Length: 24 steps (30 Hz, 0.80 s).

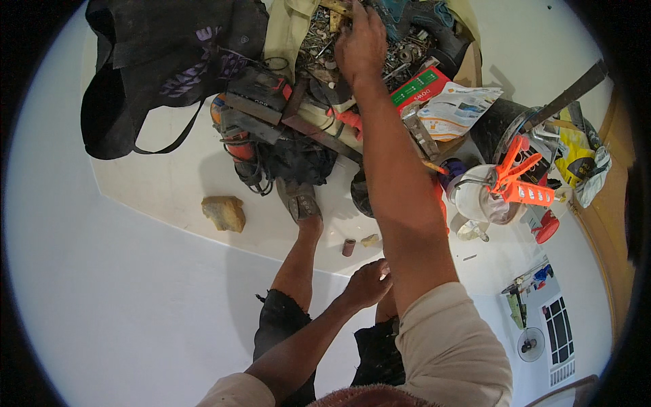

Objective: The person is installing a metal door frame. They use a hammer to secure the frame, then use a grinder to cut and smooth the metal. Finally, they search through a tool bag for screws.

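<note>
My right hand (363,47) reaches to the top of the view, over a heap of loose screws, washers and small metal hardware (317,44). Its fingers are stretched out beside a yellowish strip (336,20), and the fingertips run close to the picture's edge. Lower down, my left hand (367,283) is held near my knee, fingers curled. A small pale spot shows at its fingertips, too little to name. Pale cloth (288,30) lies under the hardware. Just right of my right forearm is a red and green box (420,88).
A black bag (183,61) lies at the far left, near dark power-tool parts (258,95). Right of my arm stand a white bucket (475,197) with an orange caulking gun (519,183) and a saw blade (569,95). A stone (224,214) rests on the floor.
</note>
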Motion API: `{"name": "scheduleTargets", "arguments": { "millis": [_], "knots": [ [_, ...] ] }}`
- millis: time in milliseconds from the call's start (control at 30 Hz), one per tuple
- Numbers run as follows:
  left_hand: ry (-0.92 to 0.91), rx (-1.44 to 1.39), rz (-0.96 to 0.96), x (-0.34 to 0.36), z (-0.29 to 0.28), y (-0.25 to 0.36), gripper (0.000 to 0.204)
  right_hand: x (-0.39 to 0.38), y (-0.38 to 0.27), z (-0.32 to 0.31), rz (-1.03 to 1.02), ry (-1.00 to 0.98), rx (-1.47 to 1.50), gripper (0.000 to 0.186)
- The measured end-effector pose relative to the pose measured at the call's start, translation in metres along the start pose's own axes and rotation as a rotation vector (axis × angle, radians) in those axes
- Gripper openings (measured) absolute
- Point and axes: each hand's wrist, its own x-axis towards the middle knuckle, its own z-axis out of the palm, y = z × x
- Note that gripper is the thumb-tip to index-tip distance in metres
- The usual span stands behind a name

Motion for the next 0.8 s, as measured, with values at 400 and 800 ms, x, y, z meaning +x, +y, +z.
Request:
{"name": "scheduleTargets", "arguments": {
  "millis": [400,800],
  "knots": [
    [0.078,-0.212,-0.017,-0.001,-0.006,0.005,0.043,-0.017,0.006,-0.023,0.314,-0.447,-0.097,0.043],
    [0.053,-0.035,0.056,-0.004,-0.015,0.01,0.031,0.005,0.002,0.003,0.234,-0.193,-0.103,0.037]
  ]
}}
